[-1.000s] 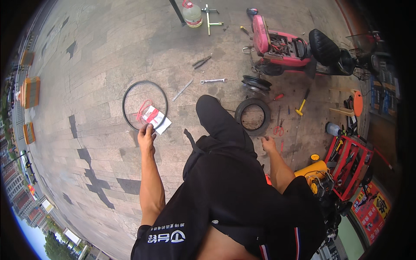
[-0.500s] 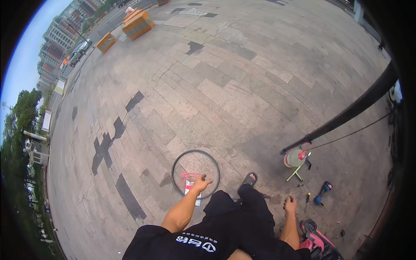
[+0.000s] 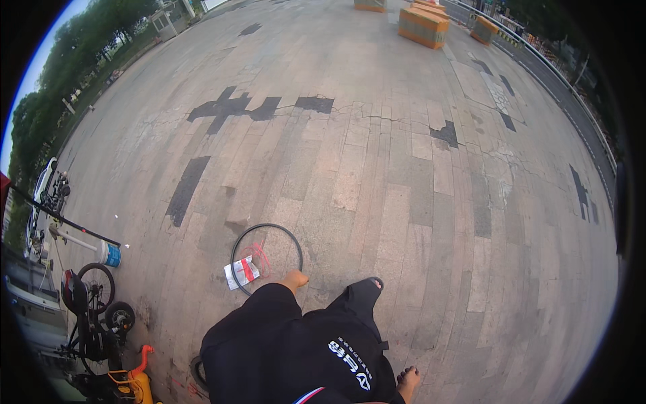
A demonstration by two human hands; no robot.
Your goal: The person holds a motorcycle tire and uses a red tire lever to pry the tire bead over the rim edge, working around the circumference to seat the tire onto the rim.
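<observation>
My left hand (image 3: 295, 279) hangs in front of my left thigh, near the right side of a thin black tyre (image 3: 301, 250). The hand overlaps the tyre's rim in view, and I cannot tell whether it touches it. Its fingers look small and bunched. The tyre appears to lie on the pavement around some red cord (image 3: 260, 256) and a white and red packet (image 3: 242, 272), which overlaps its left rim. Low by my right side, my right hand (image 3: 408, 377) has curled, darkened fingers and shows nothing held.
Cracked stone paving (image 3: 377, 175) with dark patches stretches ahead. A parked two-wheeler (image 3: 91, 316), a blue and white bucket (image 3: 111, 254) and an orange-yellow tool or machine (image 3: 138, 380) stand at left. Orange barrier blocks (image 3: 422, 28) sit far off near a road.
My view has swung to the left. The bottle and tools on the right have left the picture, while the two-wheeler and bucket have come in. My left hand's fingers were spread earlier.
</observation>
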